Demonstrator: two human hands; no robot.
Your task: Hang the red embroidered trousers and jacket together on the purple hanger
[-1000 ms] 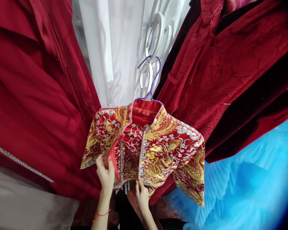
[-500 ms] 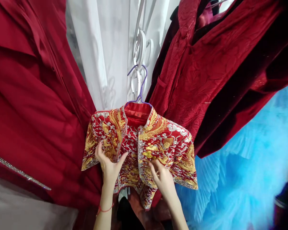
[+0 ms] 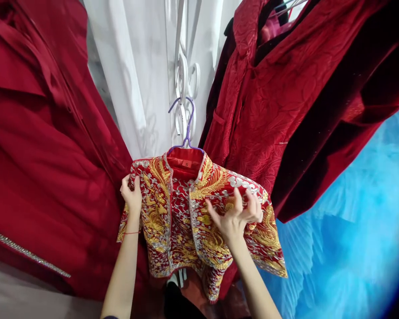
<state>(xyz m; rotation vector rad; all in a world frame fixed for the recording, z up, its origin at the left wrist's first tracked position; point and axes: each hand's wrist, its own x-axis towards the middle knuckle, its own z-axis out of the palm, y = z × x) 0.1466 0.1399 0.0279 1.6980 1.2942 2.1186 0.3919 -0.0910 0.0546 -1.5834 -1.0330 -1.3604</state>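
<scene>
A short red jacket (image 3: 179,217) with gold and silver embroidery hangs on a purple wire hanger (image 3: 188,128). Its front is unfastened, and a small size label shows inside the stand-up collar. My left hand (image 3: 132,197) is at the jacket's left-side shoulder in view, thumb in front and fingers curled round the sleeve's outer edge. On the other side, my right hand (image 3: 234,219) lies over the chest and upper sleeve with fingers spread and bent. Whether its fingertips touch the cloth is hard to tell.
The hanger hooks onto white scrolled metalwork (image 3: 182,73) before a white curtain (image 3: 153,66). A dark red gown (image 3: 53,146) hangs at left. At right are a red patterned dress (image 3: 269,102), dark velvet garments (image 3: 322,146) and blue tulle (image 3: 335,252).
My left hand has moved up and outward from the front edge to the shoulder. My right hand has risen toward the other shoulder, its fingers spreading. The jacket front hangs flatter.
</scene>
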